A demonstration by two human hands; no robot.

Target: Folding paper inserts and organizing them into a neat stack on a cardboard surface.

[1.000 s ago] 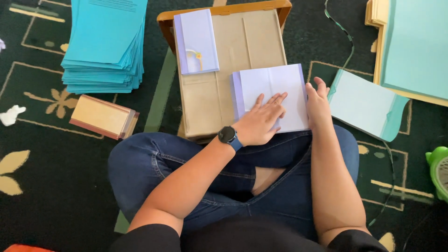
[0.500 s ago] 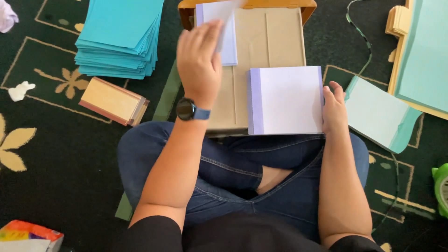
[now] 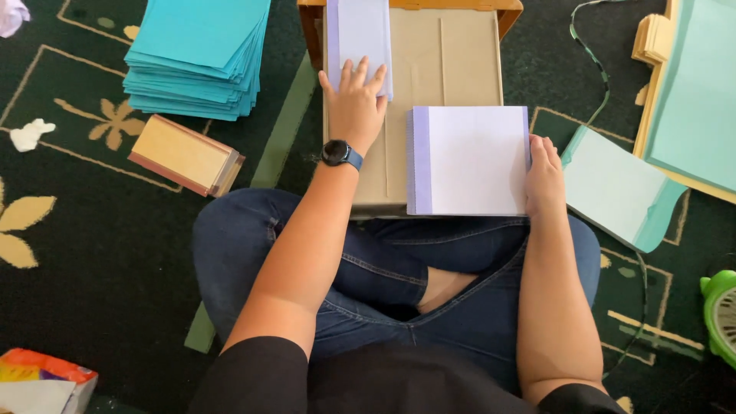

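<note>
**Two hands on paper over a low brown surface**

Seated cross-legged on a dark green patterned carpet (image 3: 92, 307), in blue jeans, with a low brown surface (image 3: 452, 61) drawn up against the knees. Left hand (image 3: 354, 103) stretched forward, a dark watch (image 3: 337, 152) on the wrist, palm down, fingers (image 3: 360, 77) spread a little and lying flat on the lower end of a narrow lilac-and-white stack (image 3: 359, 34) at the far left of that surface; pressing rather than gripping, nothing closed in the hand. Right hand (image 3: 544, 176) resting at the right edge of a square white pad with a lilac strip down its left side (image 3: 471, 159), fingers straight and held together along that edge, thumb not visible, so cannot tell whether the edge is pinched. Pad lying flat at the near right of the surface, apart from the narrow stack.

On the carpet to the left, a tall pile of teal sheets (image 3: 195, 54), and just below it a tan block of paper (image 3: 184, 155), tilted. To the right of the pad, a pale mint stack (image 3: 613, 188) close to the right hand, and beyond it a larger mint sheet on a wooden board (image 3: 690, 92). Crumpled white scrap (image 3: 29, 134) at far left; a green round object (image 3: 719, 314) cut off at the right edge.
</note>
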